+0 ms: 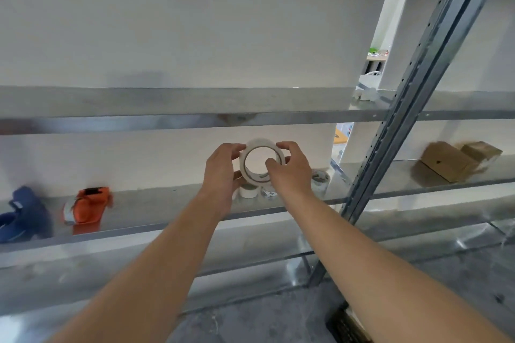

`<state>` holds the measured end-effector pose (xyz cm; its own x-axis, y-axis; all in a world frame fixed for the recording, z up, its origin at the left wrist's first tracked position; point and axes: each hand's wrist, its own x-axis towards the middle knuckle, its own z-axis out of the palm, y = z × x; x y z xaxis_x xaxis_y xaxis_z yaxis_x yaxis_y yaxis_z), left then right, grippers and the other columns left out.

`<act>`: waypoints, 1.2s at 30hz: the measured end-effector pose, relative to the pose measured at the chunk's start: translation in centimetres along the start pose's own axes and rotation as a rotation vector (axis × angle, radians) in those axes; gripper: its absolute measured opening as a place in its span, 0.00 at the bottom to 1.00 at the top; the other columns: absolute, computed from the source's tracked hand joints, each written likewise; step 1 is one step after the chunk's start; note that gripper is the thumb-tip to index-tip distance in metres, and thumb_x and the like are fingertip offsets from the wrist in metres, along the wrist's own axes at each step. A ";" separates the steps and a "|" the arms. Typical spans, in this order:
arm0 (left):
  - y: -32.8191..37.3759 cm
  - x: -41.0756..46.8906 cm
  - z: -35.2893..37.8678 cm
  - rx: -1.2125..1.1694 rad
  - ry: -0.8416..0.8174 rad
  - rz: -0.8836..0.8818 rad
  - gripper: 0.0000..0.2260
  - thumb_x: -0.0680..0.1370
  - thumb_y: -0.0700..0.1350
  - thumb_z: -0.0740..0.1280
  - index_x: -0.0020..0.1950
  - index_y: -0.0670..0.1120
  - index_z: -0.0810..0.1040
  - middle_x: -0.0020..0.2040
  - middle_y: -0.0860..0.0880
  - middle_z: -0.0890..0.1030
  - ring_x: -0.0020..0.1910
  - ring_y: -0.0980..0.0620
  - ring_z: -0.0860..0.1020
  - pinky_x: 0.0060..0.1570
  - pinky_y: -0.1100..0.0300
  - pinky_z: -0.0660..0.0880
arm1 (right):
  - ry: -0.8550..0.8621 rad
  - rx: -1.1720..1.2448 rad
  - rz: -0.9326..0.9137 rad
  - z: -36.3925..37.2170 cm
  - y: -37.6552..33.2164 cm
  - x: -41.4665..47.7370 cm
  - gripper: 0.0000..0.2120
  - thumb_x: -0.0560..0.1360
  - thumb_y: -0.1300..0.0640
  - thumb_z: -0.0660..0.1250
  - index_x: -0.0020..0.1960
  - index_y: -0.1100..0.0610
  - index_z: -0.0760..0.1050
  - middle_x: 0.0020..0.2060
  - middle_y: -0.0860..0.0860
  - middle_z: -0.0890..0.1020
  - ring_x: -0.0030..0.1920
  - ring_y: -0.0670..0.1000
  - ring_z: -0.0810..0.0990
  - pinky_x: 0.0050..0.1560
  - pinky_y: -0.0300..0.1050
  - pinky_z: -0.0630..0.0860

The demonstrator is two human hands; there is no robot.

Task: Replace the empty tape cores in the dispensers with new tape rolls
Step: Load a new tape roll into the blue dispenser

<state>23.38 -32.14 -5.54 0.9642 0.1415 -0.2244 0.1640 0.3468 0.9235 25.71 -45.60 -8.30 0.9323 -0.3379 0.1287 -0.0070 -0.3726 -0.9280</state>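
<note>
Head view: roll (260,144) in hand, loading seems still ahead.
Left hand (223,168) and right hand (291,174) curl fingers round it; orange dispenser (89,209) and blue dispenser (25,216) lie well apart.

Storeroom: galvanized steel rack (167,121) with slotted upright (418,86), cardboard boxes (448,161) and tape rolls (320,179) on shelves, bare white wall (167,22), concrete floor (250,323).
</note>
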 end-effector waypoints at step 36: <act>13.7 -3.2 -41.1 0.124 0.291 0.165 0.14 0.83 0.35 0.64 0.60 0.49 0.85 0.52 0.43 0.87 0.51 0.44 0.85 0.50 0.54 0.84 | -0.227 0.174 -0.132 34.8 -16.7 -19.8 0.09 0.79 0.50 0.71 0.58 0.47 0.76 0.50 0.38 0.77 0.54 0.47 0.79 0.54 0.54 0.84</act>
<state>13.95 10.23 -4.89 0.8830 0.4505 -0.1318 0.0522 0.1849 0.9814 19.93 -2.60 -7.51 0.9780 -0.0880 0.1889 0.1632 -0.2402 -0.9569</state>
